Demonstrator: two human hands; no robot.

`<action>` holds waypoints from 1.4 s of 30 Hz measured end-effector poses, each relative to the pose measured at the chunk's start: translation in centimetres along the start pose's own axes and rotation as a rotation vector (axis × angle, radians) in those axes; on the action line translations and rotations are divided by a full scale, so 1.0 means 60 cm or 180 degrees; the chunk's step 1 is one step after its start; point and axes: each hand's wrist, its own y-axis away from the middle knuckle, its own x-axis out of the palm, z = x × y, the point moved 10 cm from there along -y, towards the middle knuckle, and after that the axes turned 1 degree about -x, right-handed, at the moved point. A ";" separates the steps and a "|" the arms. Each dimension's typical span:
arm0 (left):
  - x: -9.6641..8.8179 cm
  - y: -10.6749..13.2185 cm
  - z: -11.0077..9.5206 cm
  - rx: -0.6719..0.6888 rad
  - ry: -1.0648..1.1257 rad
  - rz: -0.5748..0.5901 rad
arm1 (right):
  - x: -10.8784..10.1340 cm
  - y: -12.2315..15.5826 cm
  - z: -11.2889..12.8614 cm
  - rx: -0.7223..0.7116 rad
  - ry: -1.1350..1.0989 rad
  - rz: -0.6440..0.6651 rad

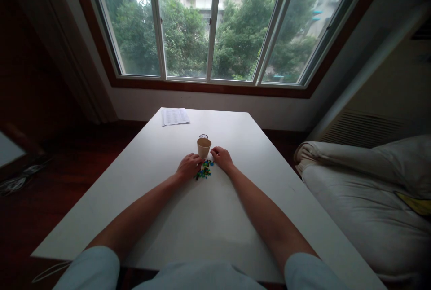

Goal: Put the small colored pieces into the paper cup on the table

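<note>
Because its wall looks like thin card, we judge the paper cup [204, 149] light, springy and easily dented; best held gently around its upper side. It stands upright on the table [215, 227], just beyond the heaped small coloured pieces [204, 172], probably hard, light and best pinched singly. Left hand [190, 164]: fingers lowered at the heap's left edge. Right hand [222, 157]: fingers curled, just right of the cup. We cannot tell whether either grips a piece. Counts: one cup; one dark ring-like item [203, 136] on its far side; pieces, and papers [175, 117] at far left, uncountable.
</note>
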 end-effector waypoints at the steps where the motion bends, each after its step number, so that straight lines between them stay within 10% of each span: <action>1: 0.001 0.000 0.000 0.0003 -0.0011 0.0016 | 0.001 0.000 0.001 -0.0014 0.0006 -0.0005; 42: 0.024 0.007 -0.020 0.0520 0.0048 0.0265 | 0.011 0.001 0.011 -0.0110 0.0160 0.0141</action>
